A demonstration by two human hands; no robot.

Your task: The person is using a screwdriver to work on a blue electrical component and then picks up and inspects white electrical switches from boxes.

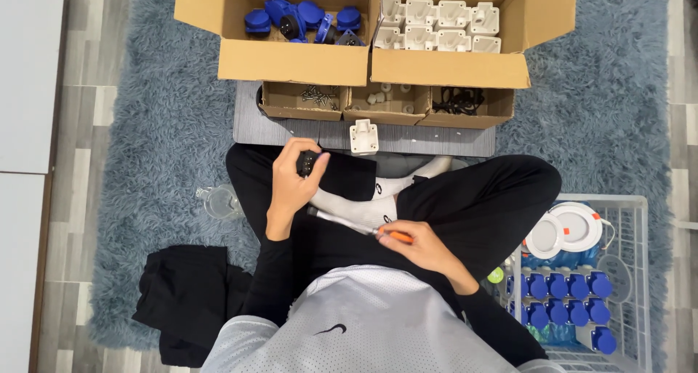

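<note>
I sit cross-legged on a blue-grey shaggy rug. My left hand is raised over my left knee and closed around a small black and blue socket part. My right hand rests on my lap and grips a screwdriver with an orange handle and a silver shaft that points left toward my white sock. A white plastic housing stands alone on the grey board in front of my knees.
Two open cardboard boxes stand ahead: blue socket parts in the left one, white housings in the right. Three small trays hold screws, white bits and black pieces. A white basket with blue sockets sits right; black cloth lies left.
</note>
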